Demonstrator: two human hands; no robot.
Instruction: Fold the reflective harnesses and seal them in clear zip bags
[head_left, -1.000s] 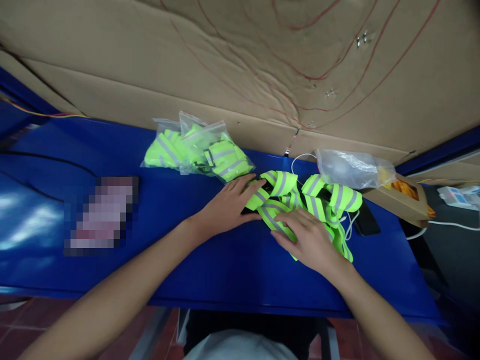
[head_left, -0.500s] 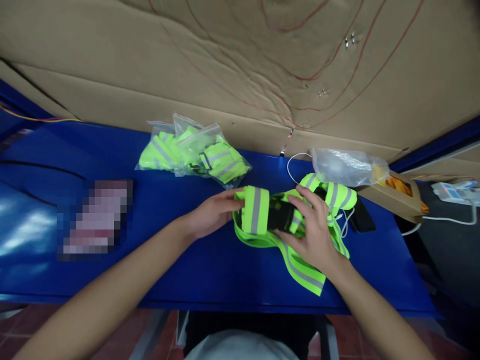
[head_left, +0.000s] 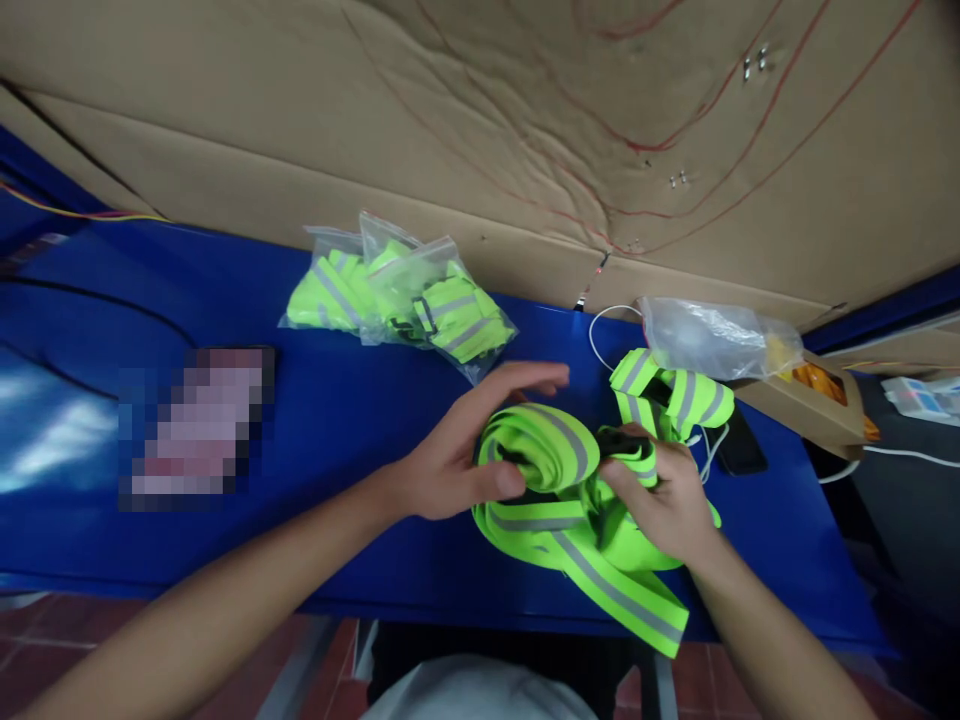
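A neon-green reflective strap (head_left: 541, 445) with a grey stripe is wound into a loose roll, its open side facing up toward me. My left hand (head_left: 469, 455) cups this roll: the thumb presses its near side and the fingers stretch over the far side, partly hidden behind it. Close by on the right, my right hand (head_left: 664, 500) grips a bunched part of the strapping with a black piece, thumb on top. Loose green lengths hang below both hands, one flat end pointing to the table's front edge. More strapping (head_left: 686, 400) lies beyond the right hand.
Clear zip bags (head_left: 397, 295) with green strapping lie at the back of the blue table (head_left: 337, 400). A pixelated phone-like object (head_left: 202, 420) is at left. At right are a plastic bag (head_left: 709, 335), a cardboard box (head_left: 810, 400), a dark phone (head_left: 742, 445) and white cables.
The roll has tipped so its coiled side shows. My left fingers have moved up over it, and my right hand has closed on the bunched strap. The view has shifted slightly.
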